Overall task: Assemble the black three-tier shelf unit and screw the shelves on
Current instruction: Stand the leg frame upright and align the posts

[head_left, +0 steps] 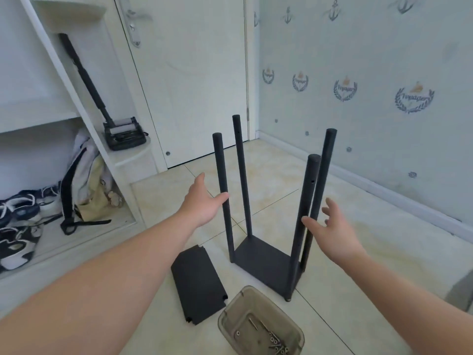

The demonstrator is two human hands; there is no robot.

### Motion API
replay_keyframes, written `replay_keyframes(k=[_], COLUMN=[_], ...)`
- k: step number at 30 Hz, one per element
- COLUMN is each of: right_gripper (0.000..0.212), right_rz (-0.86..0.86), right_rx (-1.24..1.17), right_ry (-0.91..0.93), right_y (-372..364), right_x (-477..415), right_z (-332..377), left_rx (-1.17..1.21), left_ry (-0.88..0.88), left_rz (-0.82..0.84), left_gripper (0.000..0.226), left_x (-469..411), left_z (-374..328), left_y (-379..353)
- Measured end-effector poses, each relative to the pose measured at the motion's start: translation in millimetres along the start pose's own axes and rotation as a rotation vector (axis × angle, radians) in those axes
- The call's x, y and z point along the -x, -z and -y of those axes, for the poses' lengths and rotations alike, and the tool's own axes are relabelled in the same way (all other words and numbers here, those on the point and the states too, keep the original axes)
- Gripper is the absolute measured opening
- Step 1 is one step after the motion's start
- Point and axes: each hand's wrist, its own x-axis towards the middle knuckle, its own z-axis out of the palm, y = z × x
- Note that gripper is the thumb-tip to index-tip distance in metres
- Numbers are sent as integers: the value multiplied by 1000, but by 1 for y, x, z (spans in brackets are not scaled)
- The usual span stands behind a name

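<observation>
The black shelf unit stands on the tiled floor, one shelf fixed at the bottom and its slim black poles rising bare above it. My left hand reaches in from the left with straight fingers, its thumb touching the near-left pole. My right hand is spread open beside the near-right pole, its thumb just short of that pole. A loose black shelf panel lies flat on the floor to the left of the unit. In front, a clear plastic tub holds several screws.
A white door stands behind the unit, and a wall with anchor wallpaper runs along the right. At left a white cabinet holds a black tool, a backpack and shoes.
</observation>
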Motion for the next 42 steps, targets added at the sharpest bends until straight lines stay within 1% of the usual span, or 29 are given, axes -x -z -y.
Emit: replay_keyframes(k=[1,2,4,5,6,8,11,15,17,20,25,31,36,42], right_gripper=[69,58,29,19,14,14,22,22,20,18,16,17,17,16], right_rz=[-9,-24,-65,-82,-98,-123,-141,-138,-148,-168,-172,-152,-92,61], right_rx=[-26,-37,-31,-14,5,27,55,91,86,62,79,25,-20,-51], right_ry=[3,14,55,73,85,105,132,142,126,129,229,353,426,459], right_y=[-4,-9,-17,-21,-24,-27,-27,-25,-25,-20,-14,-29,-70,-140], right_x=[-11,-20,-38,-45,-51,-60,-66,-64,-60,-49,-31,3,47,109], right_z=[1,2,4,4,4,3,2,3,3,7,38,96,138,173], left_rx=[21,33,46,58,76,120,200,244,244,221,230,211,190,192], left_ry=[3,3,-1,-1,-6,-30,-68,-44,-36,-82,-116,-173,-181,-96], left_rz=[-1,-3,-14,-20,-22,-15,-9,-4,-25,-101,-211,-350,-453,-530], left_gripper=[90,90,88,87,85,80,69,51,38,30,23,20,24,28], left_x=[-14,-27,-51,-61,-70,-85,-98,-102,-98,-83,-45,14,80,157], left_z=[-2,-5,-9,-11,-12,-15,-17,-21,-20,-15,-17,-4,28,91], left_y=[-1,-1,-3,-4,-5,-7,-10,-9,-7,-2,37,122,195,262])
